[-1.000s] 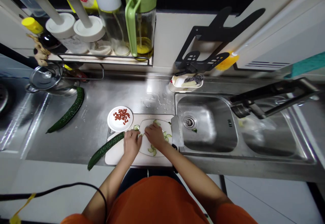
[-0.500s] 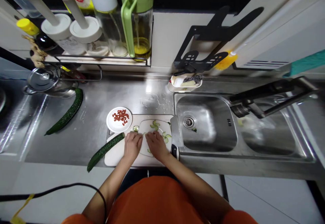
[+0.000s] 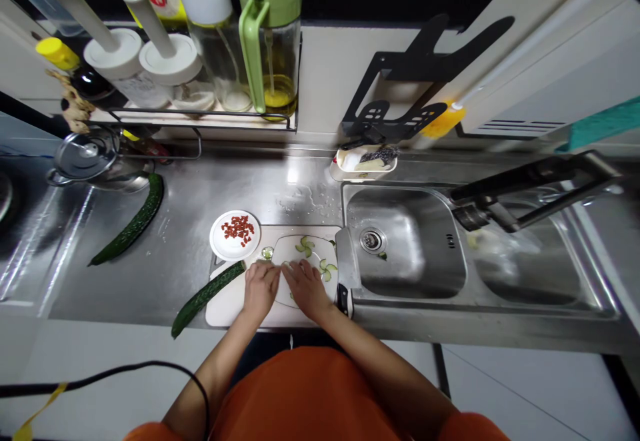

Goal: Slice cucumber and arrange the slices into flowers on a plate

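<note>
My left hand [image 3: 261, 288] is closed over the left rim of a white plate [image 3: 281, 296], its fingertips pressed together. Beside it, my right hand [image 3: 309, 289] reaches over the plate with curled fingers; the two hands' fingertips almost meet. Whatever they pinch is too small to make out. Thin cucumber slices lie on the plate in fanned clusters, one cluster [image 3: 305, 246] at the back and another cluster [image 3: 327, 270] at the right. Under the plate is a white cutting board [image 3: 227, 308]. A cut cucumber [image 3: 209, 298] rests across the board's left edge, close to my left hand.
A white dish [image 3: 220, 244] of chopped red bits stands at the board's back left corner. A cleaver [image 3: 347, 258] lies along the right edge, beside the sink [image 3: 410, 241]. Farther left is a whole cucumber [image 3: 133, 228]. Bottles and jars fill the rack [image 3: 200, 116] above.
My right hand has shifted slightly left and back, bringing its fingertips nearer my left hand. A green-edged slice seen near its fingertips before is now covered.
</note>
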Demonstrator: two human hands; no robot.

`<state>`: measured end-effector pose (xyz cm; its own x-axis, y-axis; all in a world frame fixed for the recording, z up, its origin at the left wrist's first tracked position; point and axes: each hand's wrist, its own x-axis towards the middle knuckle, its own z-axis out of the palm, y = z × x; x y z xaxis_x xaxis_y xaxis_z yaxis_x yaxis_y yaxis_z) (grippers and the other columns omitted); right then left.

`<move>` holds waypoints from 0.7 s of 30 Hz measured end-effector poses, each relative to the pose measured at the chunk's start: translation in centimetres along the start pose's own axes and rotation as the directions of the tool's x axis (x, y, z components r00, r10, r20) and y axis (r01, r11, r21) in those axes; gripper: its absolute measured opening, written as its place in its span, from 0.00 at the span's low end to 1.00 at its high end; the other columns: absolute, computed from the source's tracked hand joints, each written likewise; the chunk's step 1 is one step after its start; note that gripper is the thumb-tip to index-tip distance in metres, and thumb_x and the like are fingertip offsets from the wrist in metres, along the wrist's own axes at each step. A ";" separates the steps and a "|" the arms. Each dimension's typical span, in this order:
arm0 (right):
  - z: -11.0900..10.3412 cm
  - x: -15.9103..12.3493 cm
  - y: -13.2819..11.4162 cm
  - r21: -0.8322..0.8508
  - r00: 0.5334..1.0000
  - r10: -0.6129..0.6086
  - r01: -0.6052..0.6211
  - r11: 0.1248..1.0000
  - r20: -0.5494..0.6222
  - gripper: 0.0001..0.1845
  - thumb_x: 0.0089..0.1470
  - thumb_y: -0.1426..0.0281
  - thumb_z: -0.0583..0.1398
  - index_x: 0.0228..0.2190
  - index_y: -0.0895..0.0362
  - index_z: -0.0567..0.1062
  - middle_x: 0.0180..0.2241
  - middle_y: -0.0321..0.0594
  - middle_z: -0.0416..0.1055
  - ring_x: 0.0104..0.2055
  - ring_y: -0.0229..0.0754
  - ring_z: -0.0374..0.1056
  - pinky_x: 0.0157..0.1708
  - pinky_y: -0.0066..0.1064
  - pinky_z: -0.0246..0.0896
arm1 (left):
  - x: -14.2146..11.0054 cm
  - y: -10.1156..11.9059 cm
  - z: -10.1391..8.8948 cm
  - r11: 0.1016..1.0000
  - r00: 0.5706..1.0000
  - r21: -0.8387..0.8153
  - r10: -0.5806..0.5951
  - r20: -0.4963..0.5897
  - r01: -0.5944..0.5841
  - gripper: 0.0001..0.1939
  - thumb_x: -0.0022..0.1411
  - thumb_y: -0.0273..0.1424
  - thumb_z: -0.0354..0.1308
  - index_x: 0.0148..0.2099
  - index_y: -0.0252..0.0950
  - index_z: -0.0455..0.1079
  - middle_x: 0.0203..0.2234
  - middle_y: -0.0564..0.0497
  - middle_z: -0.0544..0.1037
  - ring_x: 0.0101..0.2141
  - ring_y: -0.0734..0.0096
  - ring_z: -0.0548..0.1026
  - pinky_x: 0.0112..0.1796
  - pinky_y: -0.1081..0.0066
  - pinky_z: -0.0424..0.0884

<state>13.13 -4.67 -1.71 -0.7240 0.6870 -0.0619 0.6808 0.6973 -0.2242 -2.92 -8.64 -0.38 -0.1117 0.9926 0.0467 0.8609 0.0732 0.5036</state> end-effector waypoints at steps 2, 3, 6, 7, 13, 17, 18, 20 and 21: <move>0.0 0.0 0.0 -0.005 1.000 -0.002 0.002 1.000 0.000 0.27 0.57 0.73 0.52 0.59 0.56 0.60 0.56 0.51 0.61 0.57 0.57 0.51 0.49 0.48 0.52 | -0.1 0.0 0.0 1.000 1.000 0.001 0.003 0.002 -0.003 0.12 0.63 0.31 0.51 0.44 0.41 0.75 0.36 0.46 0.76 0.40 0.61 0.67 0.43 0.62 0.62; 0.1 0.0 0.0 -0.008 1.000 -0.005 0.005 1.000 -0.003 0.27 0.57 0.73 0.52 0.59 0.57 0.61 0.56 0.51 0.61 0.57 0.57 0.51 0.49 0.48 0.51 | -0.1 -0.1 0.0 1.000 1.000 0.001 0.004 0.001 -0.004 0.12 0.63 0.31 0.51 0.44 0.42 0.75 0.37 0.46 0.76 0.41 0.61 0.67 0.43 0.62 0.62; 0.2 -0.1 0.0 -0.015 1.000 -0.004 0.004 1.000 -0.011 0.26 0.58 0.72 0.51 0.58 0.56 0.61 0.55 0.51 0.62 0.57 0.57 0.51 0.50 0.48 0.50 | -0.1 -0.1 0.0 1.000 1.000 -0.009 0.002 -0.007 -0.002 0.12 0.63 0.31 0.52 0.44 0.43 0.75 0.37 0.46 0.76 0.41 0.61 0.67 0.42 0.62 0.61; 0.3 -0.2 0.0 -0.017 1.000 0.003 -0.003 1.000 -0.010 0.26 0.58 0.73 0.51 0.58 0.56 0.61 0.55 0.51 0.62 0.57 0.57 0.51 0.50 0.48 0.50 | -0.1 0.0 0.1 1.000 1.000 -0.013 0.001 -0.009 -0.001 0.11 0.63 0.31 0.52 0.44 0.43 0.75 0.37 0.46 0.76 0.41 0.61 0.67 0.42 0.62 0.61; 0.0 -0.2 -0.1 0.000 1.000 0.020 -0.020 1.000 0.000 0.27 0.57 0.73 0.52 0.58 0.54 0.61 0.55 0.50 0.62 0.58 0.56 0.51 0.50 0.46 0.49 | -0.1 -0.3 0.0 1.000 1.000 -0.024 0.020 -0.017 -0.020 0.12 0.63 0.30 0.52 0.43 0.42 0.76 0.38 0.46 0.76 0.42 0.62 0.68 0.44 0.62 0.61; -0.4 -0.2 0.2 0.020 0.997 0.057 -0.056 0.998 -0.046 0.25 0.57 0.72 0.54 0.57 0.53 0.63 0.54 0.49 0.63 0.56 0.55 0.52 0.49 0.44 0.50 | 0.2 -1.2 -0.7 0.999 0.992 -0.046 -0.022 -0.121 0.017 0.11 0.62 0.30 0.53 0.43 0.40 0.75 0.38 0.46 0.75 0.42 0.62 0.68 0.46 0.63 0.62; -0.5 -0.2 0.3 0.021 0.996 0.070 -0.069 0.997 -0.058 0.24 0.57 0.72 0.54 0.56 0.53 0.64 0.53 0.49 0.63 0.55 0.55 0.52 0.49 0.44 0.50 | 0.4 -1.5 -1.0 0.999 0.987 -0.027 -0.051 -0.155 0.047 0.11 0.61 0.30 0.53 0.43 0.40 0.76 0.39 0.45 0.75 0.43 0.62 0.68 0.46 0.62 0.62; -0.7 -0.3 0.5 0.024 0.993 0.093 -0.092 0.995 -0.075 0.22 0.58 0.72 0.53 0.55 0.53 0.65 0.52 0.48 0.64 0.54 0.54 0.52 0.48 0.44 0.51 | 0.9 -1.8 -1.5 0.992 0.973 0.036 -0.113 -0.203 0.122 0.11 0.60 0.31 0.55 0.43 0.40 0.76 0.42 0.43 0.73 0.45 0.58 0.66 0.48 0.59 0.60; -0.8 -0.4 0.6 0.026 0.992 0.100 -0.098 0.995 -0.081 0.21 0.59 0.71 0.52 0.54 0.53 0.66 0.51 0.47 0.64 0.54 0.54 0.52 0.47 0.43 0.51 | 1.1 -1.8 -1.8 0.985 0.967 0.073 -0.139 -0.213 0.157 0.12 0.60 0.31 0.55 0.44 0.40 0.76 0.45 0.42 0.72 0.47 0.55 0.64 0.49 0.56 0.59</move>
<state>13.93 -4.39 -1.08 -0.6411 0.7674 -0.0053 0.7454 0.6211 -0.2420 -5.47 -7.81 0.31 -0.3333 0.9292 0.1596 0.8665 0.2352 0.4403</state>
